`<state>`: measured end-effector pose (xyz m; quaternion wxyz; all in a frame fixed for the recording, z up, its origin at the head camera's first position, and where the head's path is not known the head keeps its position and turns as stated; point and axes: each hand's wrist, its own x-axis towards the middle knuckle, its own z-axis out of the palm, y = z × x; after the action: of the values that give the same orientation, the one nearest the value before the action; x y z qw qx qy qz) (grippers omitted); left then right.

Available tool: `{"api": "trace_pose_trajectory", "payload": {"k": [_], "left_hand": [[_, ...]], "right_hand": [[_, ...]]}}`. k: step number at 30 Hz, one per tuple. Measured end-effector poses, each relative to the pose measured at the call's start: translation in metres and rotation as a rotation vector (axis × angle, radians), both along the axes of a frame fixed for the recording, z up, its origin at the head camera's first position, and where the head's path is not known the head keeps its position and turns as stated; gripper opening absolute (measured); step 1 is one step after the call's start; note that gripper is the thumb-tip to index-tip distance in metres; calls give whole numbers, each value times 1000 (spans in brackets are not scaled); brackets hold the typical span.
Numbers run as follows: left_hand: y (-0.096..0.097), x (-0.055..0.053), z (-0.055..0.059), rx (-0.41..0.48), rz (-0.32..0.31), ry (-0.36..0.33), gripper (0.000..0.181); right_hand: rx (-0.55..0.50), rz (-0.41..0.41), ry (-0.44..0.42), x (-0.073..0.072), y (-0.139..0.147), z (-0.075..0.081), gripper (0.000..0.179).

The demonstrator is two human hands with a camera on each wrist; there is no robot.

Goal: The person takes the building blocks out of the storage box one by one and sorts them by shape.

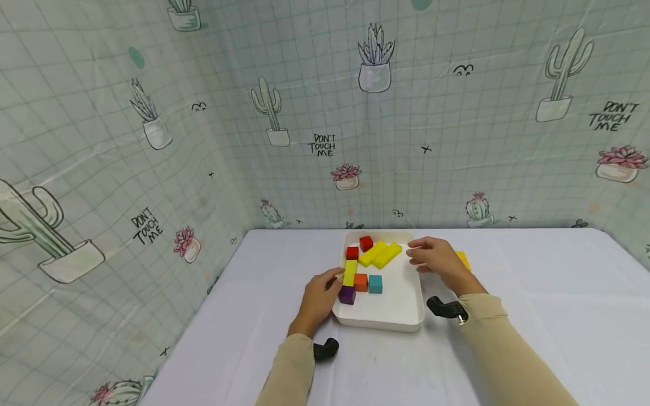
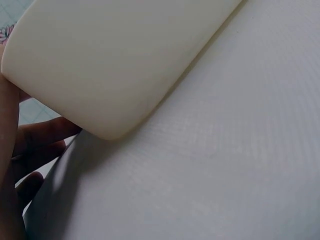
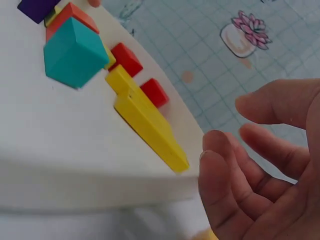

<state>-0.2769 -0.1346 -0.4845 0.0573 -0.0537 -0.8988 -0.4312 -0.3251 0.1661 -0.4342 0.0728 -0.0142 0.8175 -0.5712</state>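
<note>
My left hand [image 1: 317,296] is at the left side of a white tray [image 1: 401,307], its fingertips at the rim close by an upright-lying yellow block [image 1: 350,272]. In the left wrist view, loosely bent fingers [image 2: 45,132] show beside the tray's outer wall [image 2: 110,90]. A purple cube [image 1: 347,295], an orange cube [image 1: 361,282] and a teal cube [image 1: 376,284] are nearby inside. Over the right rim hovers my right hand [image 1: 439,262], with nothing between its thumb and bent fingers. Nearest it in the tray lie two long yellow blocks [image 3: 150,127].
Two red cubes [image 1: 352,253] sit toward the tray's far left corner. Partly hidden behind the right hand, more yellow pieces [image 1: 463,260] lie on the white-covered table [image 1: 548,316]. A cactus-print cloth [image 1: 431,169] rises behind the table and along the left.
</note>
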Motion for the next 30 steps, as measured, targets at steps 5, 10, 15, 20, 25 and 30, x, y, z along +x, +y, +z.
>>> {"api": "trace_pose_trajectory", "payload": {"k": [5,10,15,20,25,30], "left_hand": [[-1,2,-2,3,-1,-8,36],[0,1,-1,-5,0,-3,35],[-2,-1,-3,-10,-5,3,35],[-3,1,-5,-16,0,0,35],[-4,2,-4,-7,-6,8,35],[-1,-1,-2,-1,3,19,34]], "right_hand": [[-3,-40,25,-3,-18,3,45],[-76,-50,28,-6,-31,8,46],[-33,-3,0,-13,-43,7,53],[101,8,-15,-18,-52,4,56],[215,9,-13,-24,-56,4,58],[343,41,2,-31,-58,8,60]]}}
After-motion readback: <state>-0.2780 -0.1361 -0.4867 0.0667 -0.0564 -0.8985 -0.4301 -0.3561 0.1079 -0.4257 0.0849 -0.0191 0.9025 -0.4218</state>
